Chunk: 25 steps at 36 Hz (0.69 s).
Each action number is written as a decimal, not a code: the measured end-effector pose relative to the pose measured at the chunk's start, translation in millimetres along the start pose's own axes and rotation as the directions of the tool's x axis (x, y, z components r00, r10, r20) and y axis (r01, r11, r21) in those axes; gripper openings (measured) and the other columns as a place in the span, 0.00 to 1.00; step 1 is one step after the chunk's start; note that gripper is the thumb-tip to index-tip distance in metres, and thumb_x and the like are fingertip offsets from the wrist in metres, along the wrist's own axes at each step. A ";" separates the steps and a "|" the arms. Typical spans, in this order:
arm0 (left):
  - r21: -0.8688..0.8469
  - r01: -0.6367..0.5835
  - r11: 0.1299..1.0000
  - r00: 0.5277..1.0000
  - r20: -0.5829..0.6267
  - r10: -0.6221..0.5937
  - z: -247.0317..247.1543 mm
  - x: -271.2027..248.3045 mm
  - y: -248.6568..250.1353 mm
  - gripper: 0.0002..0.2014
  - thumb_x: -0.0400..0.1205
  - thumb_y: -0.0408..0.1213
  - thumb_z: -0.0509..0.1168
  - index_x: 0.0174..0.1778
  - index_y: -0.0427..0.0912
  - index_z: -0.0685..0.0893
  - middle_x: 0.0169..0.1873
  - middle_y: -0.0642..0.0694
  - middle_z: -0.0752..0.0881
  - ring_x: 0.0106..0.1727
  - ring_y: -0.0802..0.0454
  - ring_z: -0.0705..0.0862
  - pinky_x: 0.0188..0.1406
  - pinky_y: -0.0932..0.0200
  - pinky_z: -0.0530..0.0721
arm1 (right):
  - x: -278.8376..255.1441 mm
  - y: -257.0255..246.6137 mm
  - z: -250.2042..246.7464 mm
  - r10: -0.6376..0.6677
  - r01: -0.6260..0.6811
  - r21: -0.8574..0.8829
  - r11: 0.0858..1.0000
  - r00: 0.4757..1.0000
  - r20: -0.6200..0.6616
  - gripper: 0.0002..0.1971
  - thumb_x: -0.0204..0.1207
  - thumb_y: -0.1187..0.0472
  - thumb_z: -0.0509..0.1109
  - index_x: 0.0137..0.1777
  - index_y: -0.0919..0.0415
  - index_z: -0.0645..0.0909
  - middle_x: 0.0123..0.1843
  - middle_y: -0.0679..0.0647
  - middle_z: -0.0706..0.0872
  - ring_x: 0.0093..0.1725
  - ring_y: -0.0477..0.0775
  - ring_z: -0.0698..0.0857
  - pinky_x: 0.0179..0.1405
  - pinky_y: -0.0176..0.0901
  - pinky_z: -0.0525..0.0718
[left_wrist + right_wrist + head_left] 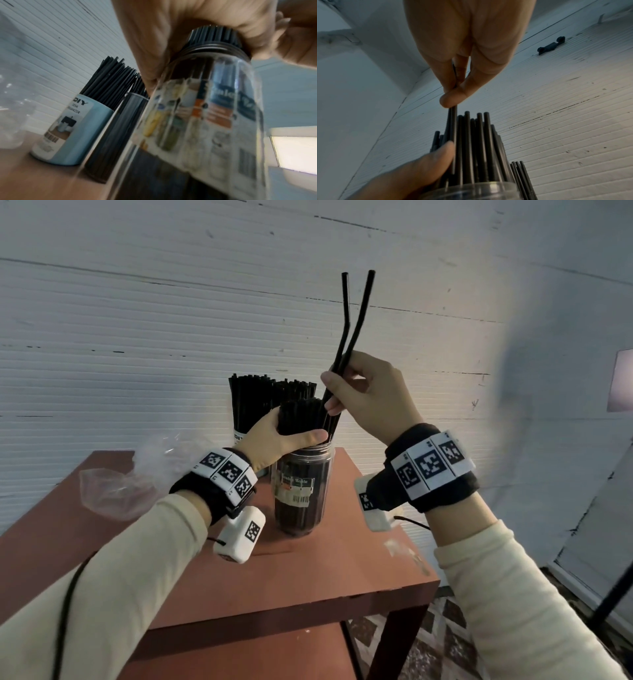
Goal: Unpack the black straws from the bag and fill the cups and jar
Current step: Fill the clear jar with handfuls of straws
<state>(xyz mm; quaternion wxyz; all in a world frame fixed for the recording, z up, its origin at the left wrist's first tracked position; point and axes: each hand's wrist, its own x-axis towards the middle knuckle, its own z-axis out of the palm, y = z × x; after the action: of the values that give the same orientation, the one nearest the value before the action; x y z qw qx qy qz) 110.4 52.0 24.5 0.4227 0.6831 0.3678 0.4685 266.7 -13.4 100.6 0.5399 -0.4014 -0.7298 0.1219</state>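
A clear labelled jar (303, 491) stands on the red-brown table (308, 583), packed with black straws. My left hand (298, 429) grips the bundle of straw tops (299, 414) just above the jar's mouth. To the right, my right hand (330, 395) pinches two black straws (360, 316) that stick up high, their lower ends at the jar's right rim. The right wrist view shows my right hand's fingertips (452, 94) on these straws above the bundle (476, 148). Behind the jar (205, 115) stand a blue cup (72, 128) and a black cup (116, 128), both full of straws.
A crumpled clear plastic bag (137, 474) lies on the table's left side. A white ribbed wall (137, 337) rises directly behind the table. The table's right edge drops to a patterned floor (445, 628). A dark rod (613, 594) leans at far right.
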 end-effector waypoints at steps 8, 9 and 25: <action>0.042 0.013 0.999 0.993 0.118 -0.018 -11.3 -3.0 0.1 0.43 0.63 0.55 0.82 0.73 0.49 0.72 0.65 0.51 0.83 0.66 0.57 0.81 0.66 0.56 0.79 | 2.0 0.2 9.1 -0.003 0.003 0.014 1.000 1.000 -0.024 0.04 0.80 0.64 0.69 0.44 0.63 0.80 0.36 0.58 0.85 0.29 0.46 0.89 0.29 0.29 0.82; 0.069 0.017 0.997 0.990 0.135 -0.026 -13.5 -3.6 -0.3 0.46 0.61 0.57 0.80 0.74 0.49 0.70 0.66 0.51 0.82 0.67 0.57 0.81 0.67 0.54 0.79 | 2.4 0.8 9.6 0.001 -0.001 0.017 1.000 1.000 -0.029 0.04 0.80 0.64 0.69 0.44 0.63 0.80 0.36 0.58 0.84 0.29 0.47 0.89 0.29 0.30 0.83; 0.082 0.039 0.996 0.999 -0.023 -0.037 -5.2 -9.0 0.5 0.22 0.74 0.38 0.75 0.62 0.50 0.77 0.54 0.49 0.86 0.57 0.56 0.85 0.55 0.58 0.80 | 1.7 4.3 16.0 -0.010 0.011 0.006 1.000 0.999 -0.044 0.05 0.80 0.65 0.69 0.42 0.61 0.79 0.31 0.52 0.82 0.28 0.46 0.88 0.28 0.30 0.83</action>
<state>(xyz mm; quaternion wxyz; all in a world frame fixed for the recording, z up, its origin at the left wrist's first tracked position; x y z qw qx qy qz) 102.9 44.9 23.0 0.3994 0.6876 0.4041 0.4520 254.3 -5.4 92.9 0.5576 -0.3985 -0.7194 0.1123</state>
